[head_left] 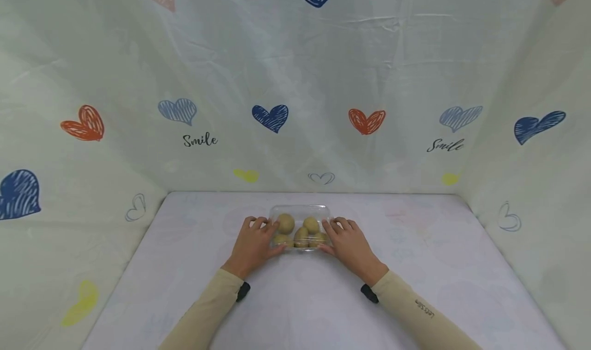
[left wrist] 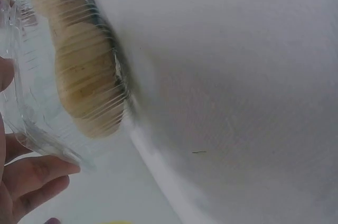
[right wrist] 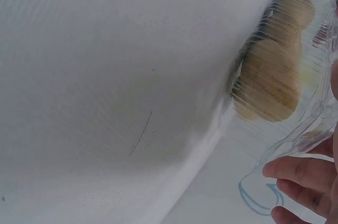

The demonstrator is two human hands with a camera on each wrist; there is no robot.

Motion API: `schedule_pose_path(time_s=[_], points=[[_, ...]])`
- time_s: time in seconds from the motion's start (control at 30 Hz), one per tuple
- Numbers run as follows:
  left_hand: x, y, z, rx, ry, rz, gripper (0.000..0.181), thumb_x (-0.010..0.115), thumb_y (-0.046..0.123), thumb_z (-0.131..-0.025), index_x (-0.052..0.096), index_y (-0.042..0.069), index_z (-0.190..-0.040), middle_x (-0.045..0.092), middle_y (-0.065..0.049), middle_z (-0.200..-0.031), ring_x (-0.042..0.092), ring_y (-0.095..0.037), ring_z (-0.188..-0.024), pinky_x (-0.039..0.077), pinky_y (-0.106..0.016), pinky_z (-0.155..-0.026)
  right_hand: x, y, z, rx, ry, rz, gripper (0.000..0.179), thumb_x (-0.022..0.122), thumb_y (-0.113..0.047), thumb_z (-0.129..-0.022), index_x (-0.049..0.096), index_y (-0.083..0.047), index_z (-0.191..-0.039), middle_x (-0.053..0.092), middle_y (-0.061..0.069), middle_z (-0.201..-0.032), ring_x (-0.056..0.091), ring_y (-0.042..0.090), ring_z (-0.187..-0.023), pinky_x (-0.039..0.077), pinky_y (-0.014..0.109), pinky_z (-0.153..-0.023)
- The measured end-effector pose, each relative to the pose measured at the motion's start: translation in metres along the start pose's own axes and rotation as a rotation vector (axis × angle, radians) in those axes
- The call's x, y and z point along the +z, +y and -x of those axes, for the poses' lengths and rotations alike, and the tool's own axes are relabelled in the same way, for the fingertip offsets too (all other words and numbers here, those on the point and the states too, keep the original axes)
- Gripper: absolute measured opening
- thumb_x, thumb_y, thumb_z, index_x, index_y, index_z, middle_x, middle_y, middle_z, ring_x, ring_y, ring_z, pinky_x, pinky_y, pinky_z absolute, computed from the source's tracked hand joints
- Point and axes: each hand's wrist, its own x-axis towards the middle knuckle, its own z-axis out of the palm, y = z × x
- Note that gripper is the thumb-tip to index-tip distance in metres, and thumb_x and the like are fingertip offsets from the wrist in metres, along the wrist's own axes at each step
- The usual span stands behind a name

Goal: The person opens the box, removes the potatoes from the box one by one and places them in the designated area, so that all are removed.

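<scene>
A clear plastic container (head_left: 299, 209) sits near the far side of the table, holding several round, tan potatoes (head_left: 286, 224). My left hand (head_left: 251, 246) grips its left side, thumb at the front corner and fingers along the side and top edge. On the opposite side, my right hand (head_left: 352, 247) holds it the same way. The left wrist view shows the ribbed container wall (left wrist: 37, 76) with potatoes (left wrist: 82, 71) behind it and fingers at the rim. Similar potatoes (right wrist: 269, 81) show through the plastic in the right wrist view, beside right fingers (right wrist: 301, 174).
The table (head_left: 295, 298) has a pale cloth cover. Behind it and at both sides hangs a white curtain (head_left: 314, 73) printed with hearts and the word "Smile". A dark band (head_left: 243, 291) sits at the left wrist and another (head_left: 369, 293) at the right.
</scene>
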Motion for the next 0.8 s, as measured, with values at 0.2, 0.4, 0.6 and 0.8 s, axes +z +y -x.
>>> schedule_pose_path(time_s=[0.2,0.4,0.6,0.8], points=[[-0.0013,-0.0028,0.0016,0.026,0.015,0.012,0.062,0.090,0.058,-0.076,0.079,0.012,-0.117,0.079,-0.005,-0.097,0.067,-0.024,-0.100,0.052,-0.047,-0.092,0.0017,0.0010,0.0002,-0.012,0.030,-0.010,0.068,0.079,-0.059,-0.085,0.071,-0.006,-0.128,0.078,0.011,-0.112,0.067,0.028,-0.109,0.057,0.042,-0.089],[0.0009,-0.0063,0.0041,0.022,0.004,0.064,0.055,0.091,0.049,-0.078,0.077,0.011,-0.116,0.081,-0.008,-0.104,0.067,-0.027,-0.104,0.051,-0.049,-0.094,0.0033,0.0023,0.0004,-0.012,0.029,-0.007,0.069,0.080,-0.058,-0.083,0.070,-0.006,-0.128,0.078,0.011,-0.112,0.067,0.029,-0.110,0.057,0.041,-0.089],[0.0008,-0.0075,0.0045,0.041,0.028,0.072,0.052,0.093,0.044,-0.077,0.077,0.011,-0.114,0.080,-0.009,-0.103,0.067,-0.027,-0.102,0.052,-0.049,-0.093,0.0030,0.0026,0.0001,-0.002,0.000,-0.014,0.068,0.080,-0.058,-0.084,0.070,-0.007,-0.129,0.078,0.010,-0.114,0.066,0.028,-0.112,0.057,0.040,-0.091],[0.0001,-0.0081,0.0064,0.070,0.060,0.044,0.052,0.094,0.042,-0.077,0.078,0.011,-0.114,0.080,-0.009,-0.102,0.067,-0.027,-0.099,0.052,-0.047,-0.090,0.0026,0.0019,-0.0001,0.008,-0.030,-0.035,0.067,0.080,-0.056,-0.086,0.070,-0.007,-0.131,0.077,0.011,-0.117,0.065,0.029,-0.113,0.056,0.041,-0.092]])
